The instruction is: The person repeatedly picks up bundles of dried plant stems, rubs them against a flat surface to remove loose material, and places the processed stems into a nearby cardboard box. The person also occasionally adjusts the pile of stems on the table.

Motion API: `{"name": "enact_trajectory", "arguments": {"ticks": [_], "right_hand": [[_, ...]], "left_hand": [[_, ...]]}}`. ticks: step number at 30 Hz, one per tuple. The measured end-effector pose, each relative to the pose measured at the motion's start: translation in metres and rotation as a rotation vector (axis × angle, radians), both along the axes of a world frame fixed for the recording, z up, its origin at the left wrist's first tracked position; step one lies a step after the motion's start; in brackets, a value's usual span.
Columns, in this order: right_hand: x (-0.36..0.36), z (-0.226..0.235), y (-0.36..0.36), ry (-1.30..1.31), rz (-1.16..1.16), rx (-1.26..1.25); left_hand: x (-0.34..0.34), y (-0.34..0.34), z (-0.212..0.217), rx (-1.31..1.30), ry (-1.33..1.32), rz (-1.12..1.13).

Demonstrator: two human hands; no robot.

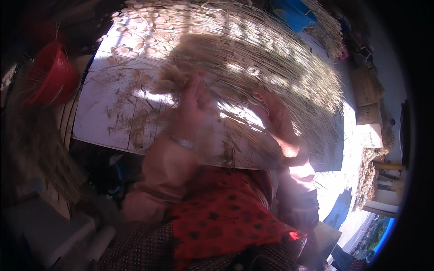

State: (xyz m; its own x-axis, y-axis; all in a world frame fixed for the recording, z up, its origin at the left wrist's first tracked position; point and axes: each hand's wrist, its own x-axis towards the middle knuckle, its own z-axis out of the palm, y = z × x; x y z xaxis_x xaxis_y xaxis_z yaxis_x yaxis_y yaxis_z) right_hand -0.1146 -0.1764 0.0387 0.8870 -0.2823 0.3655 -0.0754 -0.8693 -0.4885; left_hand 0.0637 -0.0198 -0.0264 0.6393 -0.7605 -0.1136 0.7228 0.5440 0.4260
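Observation:
A thick spread of dry straw-coloured grass stalks (pixel 271 58) lies across a white board (pixel 104 122). My left hand (pixel 194 106) is raised over the board, its fingers closed around a small tuft of fluffy grass heads (pixel 169 79). My right hand (pixel 278 119) rests flat with fingers apart on the stalks near the board's front edge. A bracelet sits on my left wrist. Both sleeves are pale pink, and a red spotted cloth covers my lap.
A red bowl (pixel 49 77) stands at the left beside the board. A blue container (pixel 294 13) sits at the far top. More bundled grass (pixel 330 31) lies at the top right, with wooden blocks (pixel 368 113) on the right.

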Motion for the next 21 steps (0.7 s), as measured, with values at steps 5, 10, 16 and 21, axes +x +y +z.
{"name": "enact_trajectory", "arguments": {"ticks": [5, 10, 16, 21], "right_hand": [[0.02, -0.004, 0.018, -0.023, -0.01, 0.383], [0.029, -0.003, 0.024, -0.13, -0.015, 0.486], [0.041, 0.008, 0.037, -0.12, 0.118, 0.325], [0.04, 0.02, 0.046, 0.031, 0.143, 0.341]], "left_hand": [[-0.002, 0.001, 0.005, -0.03, 0.026, -0.023], [-0.004, -0.003, 0.006, -0.287, 0.008, -0.053], [-0.009, -0.004, 0.012, -0.329, -0.11, -0.071], [-0.012, -0.006, 0.01, -0.172, -0.107, 0.007]]}}
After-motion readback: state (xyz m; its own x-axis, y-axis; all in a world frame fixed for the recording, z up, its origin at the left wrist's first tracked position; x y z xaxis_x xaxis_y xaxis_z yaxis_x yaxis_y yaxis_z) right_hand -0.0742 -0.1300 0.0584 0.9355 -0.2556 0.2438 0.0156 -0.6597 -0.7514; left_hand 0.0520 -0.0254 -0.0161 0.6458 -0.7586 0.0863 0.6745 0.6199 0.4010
